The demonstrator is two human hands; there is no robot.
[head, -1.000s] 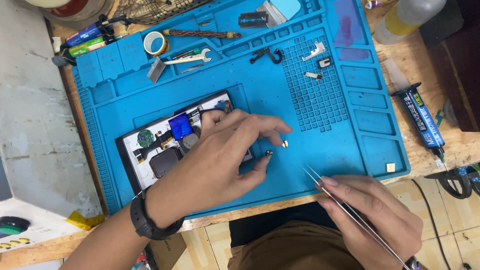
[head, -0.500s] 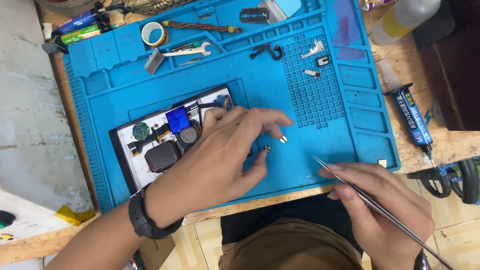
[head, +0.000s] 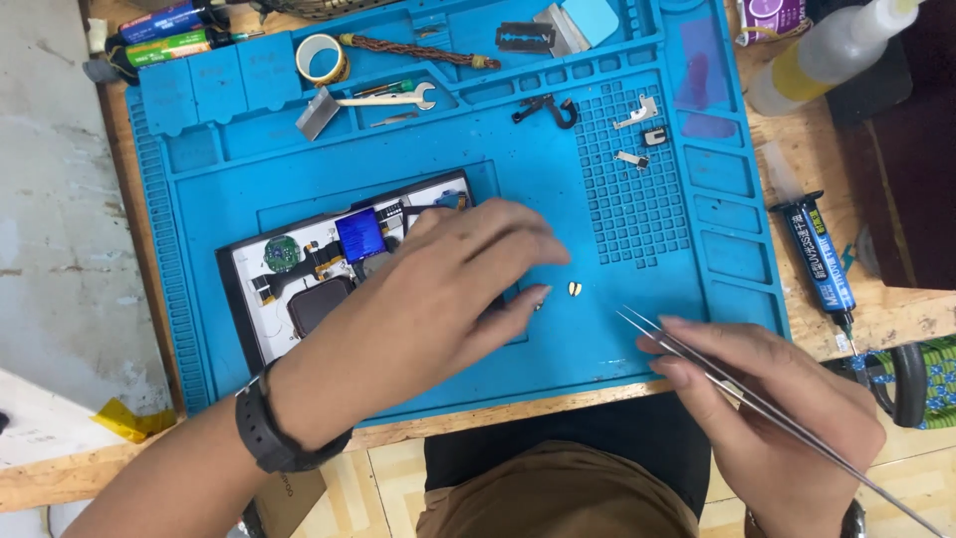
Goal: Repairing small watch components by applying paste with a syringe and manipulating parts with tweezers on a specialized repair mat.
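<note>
Two bare hands at work over a blue silicone repair mat [head: 299, 169] that fills most of the frame. Left hand [head: 438, 289], mid-frame, lies palm down on the right end of an opened phone [head: 319, 274], fingers spread and pressing flat, gripping nothing. Phone sits left of centre on the mat, its blue component, round green part and dark square module exposed. Right hand [head: 767, 399], lower right, fingers closed around long metal tweezers [head: 697, 364]; tips point up-left, slightly apart, holding nothing, just off the mat's lower right edge. Small gold-coloured part [head: 576, 289] lies on the mat between the left fingertips and the tweezer tips. Tape roll [head: 323, 58] upper left; syringe tube [head: 819, 254] on the wooden bench at right
</note>
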